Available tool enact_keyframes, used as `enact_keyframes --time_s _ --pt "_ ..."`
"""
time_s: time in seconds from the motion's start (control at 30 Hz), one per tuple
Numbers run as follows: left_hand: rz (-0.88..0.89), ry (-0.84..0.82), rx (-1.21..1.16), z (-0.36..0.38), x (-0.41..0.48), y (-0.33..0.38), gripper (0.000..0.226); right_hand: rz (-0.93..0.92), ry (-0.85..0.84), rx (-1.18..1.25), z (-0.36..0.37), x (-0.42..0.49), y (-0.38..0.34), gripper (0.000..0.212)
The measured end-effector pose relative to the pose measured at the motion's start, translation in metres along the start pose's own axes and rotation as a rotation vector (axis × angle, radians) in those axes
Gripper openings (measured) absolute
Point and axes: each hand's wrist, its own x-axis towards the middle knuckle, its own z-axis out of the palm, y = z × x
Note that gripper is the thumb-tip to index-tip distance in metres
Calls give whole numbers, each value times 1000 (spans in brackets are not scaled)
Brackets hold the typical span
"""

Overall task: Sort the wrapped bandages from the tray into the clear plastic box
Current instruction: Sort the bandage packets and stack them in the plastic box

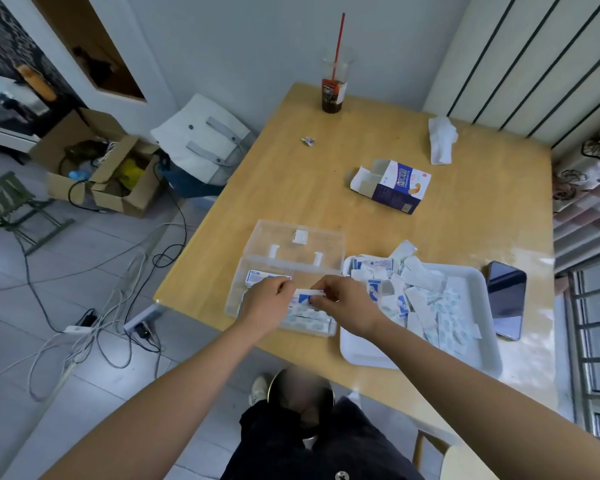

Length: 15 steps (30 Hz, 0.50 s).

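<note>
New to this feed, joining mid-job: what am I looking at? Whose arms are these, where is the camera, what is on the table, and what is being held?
No machine here: a person's two bare arms, filmed by one wide-angle camera on their head, looking down. The left hand and right hand together pinch one wrapped bandage over the open clear plastic box, which already holds some. Right of it, the white tray holds loose bandages. Also on the wooden table: a phone, an opened carton, a tissue, a drink cup.
</note>
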Motion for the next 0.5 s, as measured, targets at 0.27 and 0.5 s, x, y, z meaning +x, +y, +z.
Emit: enact_keyframes --time_s 0.27,0.5 --pt "4 -34 -168 -18 13 -26 47 189 66 308 6 21 -12 14" --pt "-28 -109 -295 -21 21 -31 26 79 71 122 19 30 -8 19"
